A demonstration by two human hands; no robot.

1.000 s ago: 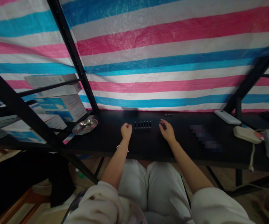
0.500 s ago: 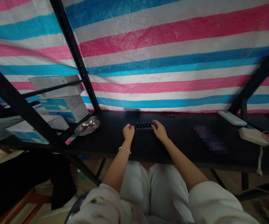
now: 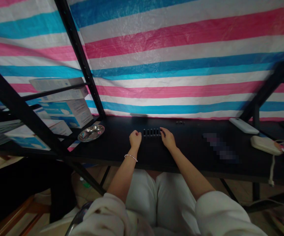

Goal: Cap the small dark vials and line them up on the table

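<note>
A short row of several small dark upright pieces [image 3: 151,132] stands on the black table [image 3: 122,149]. My left hand [image 3: 135,139] rests as a closed fist on the table just left of the row, a bead bracelet on the wrist. My right hand [image 3: 167,138] lies at the row's right end with its fingertips pinched against the last piece. Two or three more tiny dark pieces [image 3: 180,122] sit farther back to the right.
A metal dish [image 3: 91,133] sits at the table's left end beside blue-and-white boxes [image 3: 65,111] on a black rack. A white flat device [image 3: 243,125] and a white corded device [image 3: 265,145] lie at the right. A striped tarp [image 3: 181,59] hangs behind.
My right hand has moved left from the open table to the right end of the row of pieces. My left fist has stayed beside the row.
</note>
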